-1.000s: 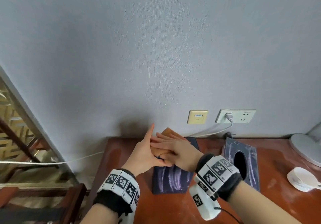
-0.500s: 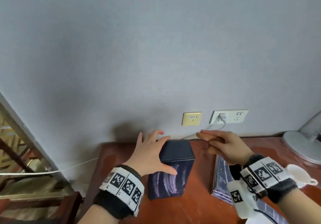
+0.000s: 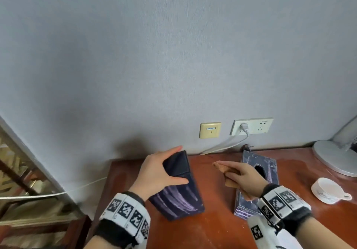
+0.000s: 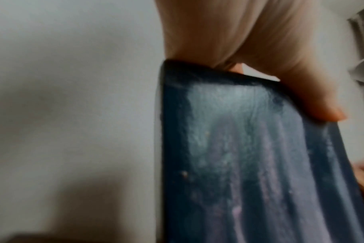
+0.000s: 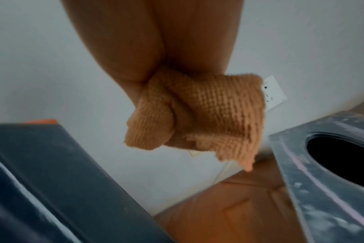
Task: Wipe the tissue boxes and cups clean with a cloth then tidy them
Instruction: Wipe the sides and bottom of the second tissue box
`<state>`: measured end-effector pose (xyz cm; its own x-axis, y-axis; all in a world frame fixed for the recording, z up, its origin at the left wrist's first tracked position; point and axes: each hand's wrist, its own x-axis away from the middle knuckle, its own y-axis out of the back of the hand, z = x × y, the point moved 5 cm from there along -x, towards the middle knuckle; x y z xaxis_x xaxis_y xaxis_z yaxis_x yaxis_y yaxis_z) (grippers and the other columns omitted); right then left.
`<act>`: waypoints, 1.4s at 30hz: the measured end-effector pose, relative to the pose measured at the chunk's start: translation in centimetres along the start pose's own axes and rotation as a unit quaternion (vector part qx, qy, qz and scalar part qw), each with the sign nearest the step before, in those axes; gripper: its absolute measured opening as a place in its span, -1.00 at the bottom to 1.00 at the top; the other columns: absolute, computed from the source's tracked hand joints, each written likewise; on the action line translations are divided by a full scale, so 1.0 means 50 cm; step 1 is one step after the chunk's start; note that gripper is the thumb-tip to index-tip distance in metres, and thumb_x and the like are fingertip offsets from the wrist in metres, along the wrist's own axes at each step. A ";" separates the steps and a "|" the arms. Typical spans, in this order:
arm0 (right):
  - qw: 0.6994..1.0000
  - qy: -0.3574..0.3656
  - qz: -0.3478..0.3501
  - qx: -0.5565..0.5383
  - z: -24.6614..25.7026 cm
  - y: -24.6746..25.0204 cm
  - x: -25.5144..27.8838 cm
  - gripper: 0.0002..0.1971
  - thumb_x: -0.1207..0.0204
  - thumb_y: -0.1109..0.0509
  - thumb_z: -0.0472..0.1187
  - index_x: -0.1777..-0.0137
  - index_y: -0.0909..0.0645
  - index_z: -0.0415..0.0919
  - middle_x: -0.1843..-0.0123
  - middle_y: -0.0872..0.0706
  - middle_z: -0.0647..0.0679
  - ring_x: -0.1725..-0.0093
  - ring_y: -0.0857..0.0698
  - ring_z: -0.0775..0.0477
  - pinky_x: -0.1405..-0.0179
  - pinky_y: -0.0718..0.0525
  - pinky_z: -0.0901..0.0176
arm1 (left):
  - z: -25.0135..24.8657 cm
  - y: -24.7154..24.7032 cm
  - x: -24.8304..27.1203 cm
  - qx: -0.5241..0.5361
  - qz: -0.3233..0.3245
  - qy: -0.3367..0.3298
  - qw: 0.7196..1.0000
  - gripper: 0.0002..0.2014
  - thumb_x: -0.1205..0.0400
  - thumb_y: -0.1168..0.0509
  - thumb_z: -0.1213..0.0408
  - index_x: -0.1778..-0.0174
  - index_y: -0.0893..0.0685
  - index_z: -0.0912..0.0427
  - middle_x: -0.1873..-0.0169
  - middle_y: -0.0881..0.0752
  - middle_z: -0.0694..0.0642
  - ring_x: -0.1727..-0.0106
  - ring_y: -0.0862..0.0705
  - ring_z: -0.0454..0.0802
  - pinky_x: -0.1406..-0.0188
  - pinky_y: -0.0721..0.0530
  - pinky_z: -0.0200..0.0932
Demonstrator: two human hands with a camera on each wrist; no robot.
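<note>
At lower centre of the head view, the left hand [image 3: 158, 173] grips the top end of a dark tissue box [image 3: 179, 194] that stands on end, tilted, on the reddish-brown wooden table [image 3: 212, 229]; the thumb lies across the near face and the fingers curl over the far top edge. Seen from the left wrist view, the same hand [image 4: 249, 54] clasps the box's upper edge [image 4: 249, 164], whose dark face carries pale, dusty streaks. Right of centre, the right hand [image 3: 245, 179] holds a folded tan cloth [image 3: 222, 166], pinched between thumb and fingers above the table and apart from the upright box; the right wrist view shows the ribbed cloth [image 5: 202, 115] bunched at the fingertips. Beneath that hand a second tissue box [image 3: 270, 163] lies flat with its oval opening upward, its top smeared with pale residue [image 5: 314, 197]. Toward the right edge a white cup [image 3: 326, 190] rests on the table, well apart from both boxes, and a round grey lamp base [image 3: 332, 158] sits behind it. On the grey wall [image 3: 173, 55] above are a beige wall plate [image 3: 210, 130] and a white socket [image 3: 251, 126] with a plugged-in cable.
</note>
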<state>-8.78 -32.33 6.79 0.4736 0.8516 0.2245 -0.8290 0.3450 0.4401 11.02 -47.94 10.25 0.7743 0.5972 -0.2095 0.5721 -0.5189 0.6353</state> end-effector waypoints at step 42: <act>0.992 -0.101 0.010 0.076 -0.113 -0.154 -0.129 -0.64 -0.59 -0.17 -0.53 -0.34 -0.53 -0.34 -0.12 -0.60 -0.02 -0.11 -0.56 0.07 0.44 -0.46 0.74 | 0.408 -0.103 0.148 0.248 -0.052 0.411 0.876 -0.79 -0.64 -0.30 0.09 -0.06 -0.75 0.08 -0.03 -0.80 0.03 -0.14 -0.72 0.01 -0.31 -0.60 0.12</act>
<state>-7.14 -38.23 -2.97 0.5204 0.7555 0.3980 -0.7920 0.2529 0.5557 19.31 -53.32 -9.75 0.3702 0.7905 0.4880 0.8332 -0.5148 0.2018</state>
